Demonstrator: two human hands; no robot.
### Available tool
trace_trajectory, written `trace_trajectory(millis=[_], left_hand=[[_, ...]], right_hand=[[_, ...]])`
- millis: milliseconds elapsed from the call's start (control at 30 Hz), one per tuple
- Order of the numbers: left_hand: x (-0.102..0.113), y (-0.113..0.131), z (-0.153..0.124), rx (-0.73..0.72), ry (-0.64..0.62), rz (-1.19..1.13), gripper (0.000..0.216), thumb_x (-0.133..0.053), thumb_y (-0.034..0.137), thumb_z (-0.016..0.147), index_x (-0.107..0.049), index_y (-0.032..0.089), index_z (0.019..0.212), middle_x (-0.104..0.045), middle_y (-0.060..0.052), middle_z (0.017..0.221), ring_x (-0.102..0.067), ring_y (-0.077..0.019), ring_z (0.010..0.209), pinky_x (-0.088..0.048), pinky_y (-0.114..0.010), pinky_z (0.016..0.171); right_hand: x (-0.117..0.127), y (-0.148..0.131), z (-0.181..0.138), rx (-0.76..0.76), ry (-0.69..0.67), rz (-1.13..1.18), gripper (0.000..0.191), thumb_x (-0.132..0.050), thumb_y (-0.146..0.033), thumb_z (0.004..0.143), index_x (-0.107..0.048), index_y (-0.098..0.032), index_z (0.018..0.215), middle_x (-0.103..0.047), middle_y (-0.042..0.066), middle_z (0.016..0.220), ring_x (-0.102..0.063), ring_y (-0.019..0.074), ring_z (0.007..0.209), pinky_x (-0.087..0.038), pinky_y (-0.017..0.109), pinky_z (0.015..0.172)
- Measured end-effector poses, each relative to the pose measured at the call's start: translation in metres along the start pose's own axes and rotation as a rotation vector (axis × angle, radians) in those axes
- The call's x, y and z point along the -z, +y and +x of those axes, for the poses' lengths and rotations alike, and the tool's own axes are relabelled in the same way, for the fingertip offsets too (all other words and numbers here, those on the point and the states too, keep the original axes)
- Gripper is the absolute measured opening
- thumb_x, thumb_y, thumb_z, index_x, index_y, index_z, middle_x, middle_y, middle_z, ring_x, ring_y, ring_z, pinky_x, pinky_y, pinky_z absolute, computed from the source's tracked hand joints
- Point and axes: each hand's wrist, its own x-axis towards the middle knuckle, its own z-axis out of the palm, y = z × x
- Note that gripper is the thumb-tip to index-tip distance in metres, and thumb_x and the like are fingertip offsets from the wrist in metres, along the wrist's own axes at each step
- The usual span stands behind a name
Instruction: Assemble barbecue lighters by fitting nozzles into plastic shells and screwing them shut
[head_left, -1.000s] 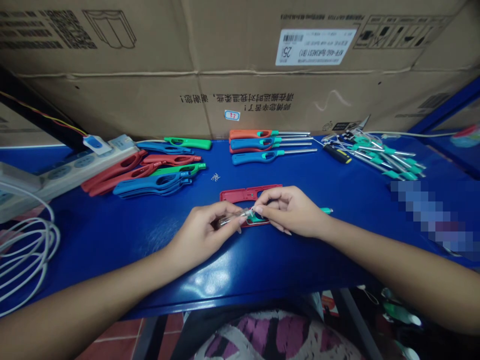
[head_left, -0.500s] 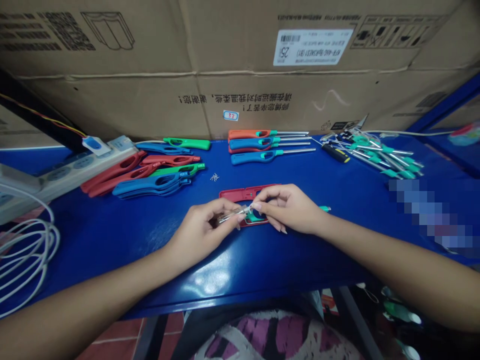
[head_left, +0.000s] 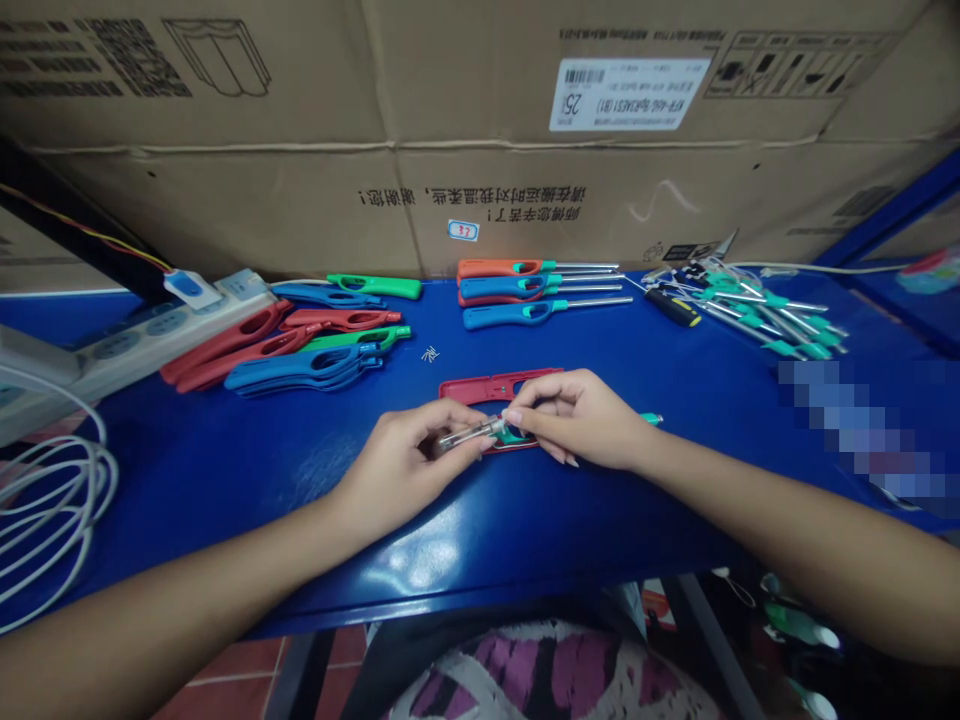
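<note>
My left hand (head_left: 409, 462) is closed on a small clear tube (head_left: 469, 434), pinched between thumb and fingers. My right hand (head_left: 581, 415) pinches the tube's other end, where a teal part (head_left: 511, 436) shows. Both hands hover just above a red half shell (head_left: 487, 388) that lies open on the blue table (head_left: 225, 480). A teal tip (head_left: 652, 419) pokes out to the right of my right hand.
Empty red, blue and green handle shells (head_left: 292, 345) lie at the left. Assembled lighters (head_left: 532, 288) sit at the back centre, teal-tipped metal rods (head_left: 765, 315) at the back right. A power strip (head_left: 142, 335) and white cable (head_left: 52, 500) occupy the left edge. Cardboard boxes (head_left: 480, 130) wall the back.
Both hands have stayed over the red shell. The clear tube between them has dropped slightly and now lies flatter.
</note>
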Motion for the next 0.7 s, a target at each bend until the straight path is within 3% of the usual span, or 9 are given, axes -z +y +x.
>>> trace_trajectory(millis=[233,500,700], left_hand=[[0.0016,0.001,0.0006,-0.021,0.02,0.006,0.015,-0.072,0.031,0.09,-0.074,0.019,0.099,-0.078,0.001,0.079,-0.053,-0.0071,0.051,-0.038,-0.018,0.048],[0.0,-0.0006,-0.0004,-0.005,0.014,-0.032,0.016,-0.073,0.031,0.09,-0.074,0.019,0.1,-0.08,-0.001,0.088,-0.068,-0.0119,0.068,-0.048,-0.019,0.058],[0.0017,-0.001,0.0008,0.014,0.039,-0.001,0.017,-0.072,0.033,0.09,-0.074,0.019,0.099,-0.079,-0.001,0.086,-0.067,-0.0114,0.064,-0.047,-0.019,0.056]], right_hand=[[-0.0006,0.0002,0.0,0.011,-0.002,-0.012,0.03,-0.074,-0.043,0.085,-0.065,-0.015,0.092,-0.056,-0.007,0.046,-0.049,0.0063,0.035,-0.04,0.015,0.034],[-0.0006,0.0009,0.0,0.014,-0.001,-0.027,0.031,-0.074,-0.045,0.085,-0.063,-0.016,0.088,-0.056,-0.008,0.045,-0.048,0.006,0.034,-0.04,0.015,0.033],[0.0002,0.0009,0.001,0.007,0.002,-0.028,0.029,-0.071,-0.044,0.088,-0.063,-0.017,0.089,-0.056,-0.007,0.046,-0.049,0.0066,0.035,-0.042,0.015,0.034]])
